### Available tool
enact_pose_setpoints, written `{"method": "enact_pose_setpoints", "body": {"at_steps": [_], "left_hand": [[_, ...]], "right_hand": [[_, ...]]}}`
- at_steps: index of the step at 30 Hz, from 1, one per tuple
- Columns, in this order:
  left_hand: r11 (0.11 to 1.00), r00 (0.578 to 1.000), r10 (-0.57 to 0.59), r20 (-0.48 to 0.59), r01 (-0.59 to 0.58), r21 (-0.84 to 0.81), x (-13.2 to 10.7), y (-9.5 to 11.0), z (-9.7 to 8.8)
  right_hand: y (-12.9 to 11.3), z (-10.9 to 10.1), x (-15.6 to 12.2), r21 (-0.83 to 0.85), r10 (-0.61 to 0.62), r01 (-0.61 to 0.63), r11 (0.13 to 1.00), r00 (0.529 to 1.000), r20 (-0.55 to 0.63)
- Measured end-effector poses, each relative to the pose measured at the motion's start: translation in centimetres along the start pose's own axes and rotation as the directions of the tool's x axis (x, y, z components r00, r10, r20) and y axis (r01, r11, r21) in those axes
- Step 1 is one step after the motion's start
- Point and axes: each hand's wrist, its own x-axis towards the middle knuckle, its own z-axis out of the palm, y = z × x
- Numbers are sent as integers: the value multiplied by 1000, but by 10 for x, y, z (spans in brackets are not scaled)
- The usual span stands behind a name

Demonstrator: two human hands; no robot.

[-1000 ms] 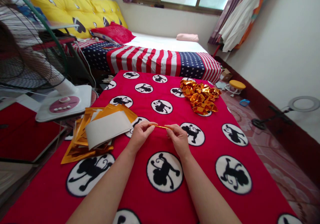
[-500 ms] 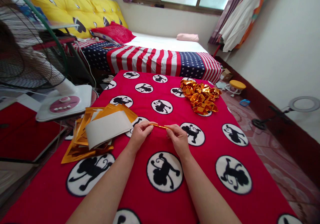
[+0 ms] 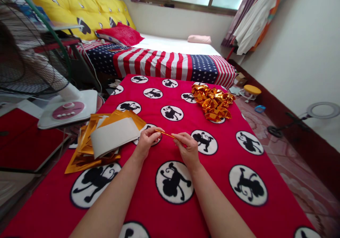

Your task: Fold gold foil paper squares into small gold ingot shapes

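Observation:
A thin gold foil strip [image 3: 165,134] is stretched between my two hands just above the red blanket [image 3: 228,160] with black monkey prints. My left hand [image 3: 147,141] pinches its left end, fingers closed. My right hand [image 3: 186,148] pinches the right end, fingers closed too. A stack of gold and white paper sheets [image 3: 106,135] lies just left of my left hand. A pile of folded gold foil pieces [image 3: 213,102] rests farther back on the right of the blanket.
A standing fan [image 3: 32,54] with a white base [image 3: 69,109] is at the left. A bed with a stars-and-stripes cover [image 3: 164,62] lies beyond the blanket. A small yellow stool [image 3: 251,90] and a ring light [image 3: 322,110] are on the floor at the right.
Both hands shifted slightly left, and the strip now slopes down to the right with its left end raised a little.

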Motion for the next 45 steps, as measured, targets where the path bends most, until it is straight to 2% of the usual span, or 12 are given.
{"method": "enact_pose_setpoints", "body": {"at_steps": [9,16,19,26,31,36,39,42,45], "left_hand": [[995,998,65,-3,-65,71,1,2,3],[990,998,66,-22,-62,123,4,-4,6],[980,994,102,-30,-96,176,5,-7,5],[855,959,282,-4,-249,455,1,-3,10],[799,950,310,42,-284,530,-1,-2,10],[770,954,297,35,-261,583,-3,-5,13],[667,939,337,69,-290,686,-6,-5,16],[483,924,360,128,-302,822,-10,-3,18],[292,945,302,122,-214,932,-13,2,20]], "right_hand": [[-4,1,1,-11,-7,8,1000,999,39],[-4,1,1,-63,-6,8,998,999,31],[-3,2,1,-83,-13,17,996,998,53],[0,1,-2,-159,-4,10,987,999,43],[2,2,-4,-247,2,12,969,999,54],[6,3,-5,-313,-18,21,950,1000,14],[7,3,-5,-349,-26,24,937,1000,0],[5,3,-4,-387,-25,21,922,1000,-4],[3,3,-3,-410,-10,2,912,1000,-18]]}}
